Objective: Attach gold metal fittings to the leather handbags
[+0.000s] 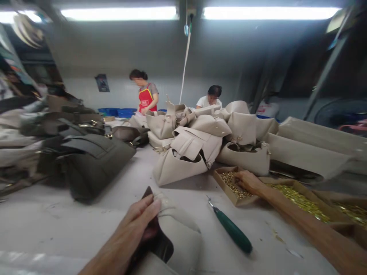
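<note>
Left hand grips a pale bag while right fingers dip into a box of small metal pieces

The left forearm rises from the bottom edge, slanting up and to the right, and the left hand (pixel 140 214) lies thumb uppermost, the thumb stretched forward. Its grip is closed: thumb and fingers pinch the edge of a pale bag (pixel 183 236), which lies on the table (pixel 57 225) at the near side, partly cut off by the frame. A dark inner face (pixel 164 244) of the bag shows below the hand.

The right arm reaches in from the lower right corner, stretched long and low over the neighbouring boxes. The right hand (pixel 248 181) is turned palm down, its fingers bent into a cardboard box (pixel 243 201) of small brass-coloured pieces (pixel 228 179). The fingertips are among the pieces; how far the fingers are parted, and whether they have hold of any, I cannot tell.

Between the hands, a green-handled tool (pixel 233 231) lies on the table with its slim metal tip pointing away. Beyond stands a heap of pale bags (pixel 197 141), with a dark bag (pixel 97 164) to the left.
</note>
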Action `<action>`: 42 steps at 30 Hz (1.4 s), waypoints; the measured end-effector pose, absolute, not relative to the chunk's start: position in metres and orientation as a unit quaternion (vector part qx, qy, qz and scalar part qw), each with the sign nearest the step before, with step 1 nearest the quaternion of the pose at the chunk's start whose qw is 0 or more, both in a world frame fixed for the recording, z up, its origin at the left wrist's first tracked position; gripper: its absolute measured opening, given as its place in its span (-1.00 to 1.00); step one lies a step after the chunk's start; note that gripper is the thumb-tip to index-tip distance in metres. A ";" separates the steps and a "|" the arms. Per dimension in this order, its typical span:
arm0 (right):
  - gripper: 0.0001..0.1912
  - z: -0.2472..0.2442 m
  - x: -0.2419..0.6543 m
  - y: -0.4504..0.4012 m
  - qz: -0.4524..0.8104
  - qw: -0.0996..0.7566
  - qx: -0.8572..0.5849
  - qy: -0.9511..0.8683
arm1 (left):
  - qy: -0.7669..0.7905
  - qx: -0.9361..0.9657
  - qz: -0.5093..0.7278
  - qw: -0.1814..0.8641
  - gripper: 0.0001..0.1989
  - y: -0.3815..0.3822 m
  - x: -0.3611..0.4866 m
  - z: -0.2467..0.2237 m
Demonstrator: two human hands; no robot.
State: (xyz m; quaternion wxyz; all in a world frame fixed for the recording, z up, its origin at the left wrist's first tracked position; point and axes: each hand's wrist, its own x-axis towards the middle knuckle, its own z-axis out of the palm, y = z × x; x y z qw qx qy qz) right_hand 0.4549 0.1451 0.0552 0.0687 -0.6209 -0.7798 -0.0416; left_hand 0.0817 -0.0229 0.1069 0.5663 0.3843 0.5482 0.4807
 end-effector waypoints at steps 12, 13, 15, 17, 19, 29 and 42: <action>-0.76 0.096 0.429 0.123 -0.006 0.176 -0.597 -0.783 | 0.452 0.441 0.506 0.587 -0.48 -0.022 0.092 0.114; -0.79 0.100 0.418 0.114 0.011 0.194 -0.583 -0.789 | 0.454 0.441 0.504 0.587 -0.48 -0.022 0.091 0.114; -0.86 0.098 0.391 0.091 0.055 0.232 -0.537 -0.809 | 0.454 0.443 0.503 0.587 -0.47 -0.023 0.089 0.114; -0.90 0.086 0.359 0.066 0.084 0.242 -0.484 -0.837 | 0.457 0.444 0.502 0.584 -0.49 -0.025 0.087 0.113; -0.89 0.067 0.330 0.045 0.106 0.239 -0.437 -0.861 | 0.459 0.443 0.508 0.578 -0.53 -0.028 0.084 0.110; -0.91 0.023 0.306 0.040 0.148 0.228 -0.470 -0.840 | 0.446 0.450 0.537 0.557 -0.63 -0.031 0.071 0.101; -0.82 0.027 0.304 0.032 0.089 0.174 -0.469 -0.861 | 0.427 0.444 0.541 0.573 -0.64 -0.033 0.071 0.100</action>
